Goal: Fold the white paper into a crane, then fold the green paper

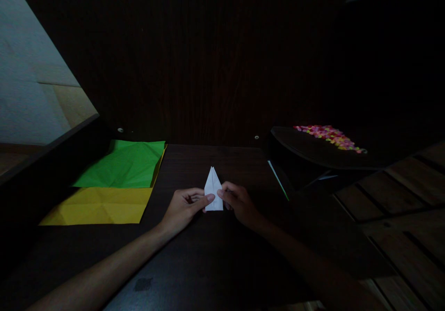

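A small folded white paper (213,188) with a pointed top and a straight lower edge is held up over the dark table. Two narrow tips meet at its point, and a crease runs down its middle. My left hand (186,206) pinches its left side, thumb on the front and fingers curled behind. On the right side, my right hand (239,203) grips it the same way. The fingers behind the paper are partly hidden.
Creased green paper (120,165) overlaps yellow paper (97,206) at the left. A thin white-and-green strip (278,180) lies on the right of the table (194,264). Beyond it, a dark shelf (292,142) bears a string of pink and yellow pieces (330,136). A dark panel (208,60) stands behind.
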Action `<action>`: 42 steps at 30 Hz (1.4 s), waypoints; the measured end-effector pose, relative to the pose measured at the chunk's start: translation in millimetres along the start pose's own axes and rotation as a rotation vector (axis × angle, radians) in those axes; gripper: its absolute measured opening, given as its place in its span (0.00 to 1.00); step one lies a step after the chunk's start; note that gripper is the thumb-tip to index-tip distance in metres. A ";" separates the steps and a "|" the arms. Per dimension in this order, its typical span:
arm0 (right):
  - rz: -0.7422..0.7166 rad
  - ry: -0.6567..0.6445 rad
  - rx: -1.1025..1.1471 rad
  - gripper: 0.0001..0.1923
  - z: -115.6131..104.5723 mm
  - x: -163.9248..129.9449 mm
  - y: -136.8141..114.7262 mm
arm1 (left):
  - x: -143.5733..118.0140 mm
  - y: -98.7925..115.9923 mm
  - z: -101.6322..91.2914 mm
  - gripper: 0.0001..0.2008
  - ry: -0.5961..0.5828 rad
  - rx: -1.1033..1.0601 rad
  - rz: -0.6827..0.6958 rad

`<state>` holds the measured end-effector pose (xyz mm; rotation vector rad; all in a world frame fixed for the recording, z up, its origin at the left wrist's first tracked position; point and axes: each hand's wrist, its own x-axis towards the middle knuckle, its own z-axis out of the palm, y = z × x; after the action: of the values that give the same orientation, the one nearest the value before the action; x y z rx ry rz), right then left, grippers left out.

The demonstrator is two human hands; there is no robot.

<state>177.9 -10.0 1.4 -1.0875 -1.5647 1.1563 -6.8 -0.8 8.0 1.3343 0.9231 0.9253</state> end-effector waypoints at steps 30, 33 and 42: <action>0.050 0.034 0.070 0.18 1.9 -0.9 3.5 | 0.2 1.4 -1.1 0.18 -0.003 0.082 0.021; 0.028 0.045 0.036 0.18 2.4 -0.9 2.2 | -0.4 1.5 0.0 0.17 -0.052 0.074 -0.011; 0.116 0.003 -0.049 0.17 9.4 0.3 5.4 | -3.1 -1.0 1.8 0.17 0.047 0.152 0.046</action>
<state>169.5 -10.5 -5.4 -1.2260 -1.5520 1.1983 -6.2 -4.4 7.1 1.4733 1.0187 0.9403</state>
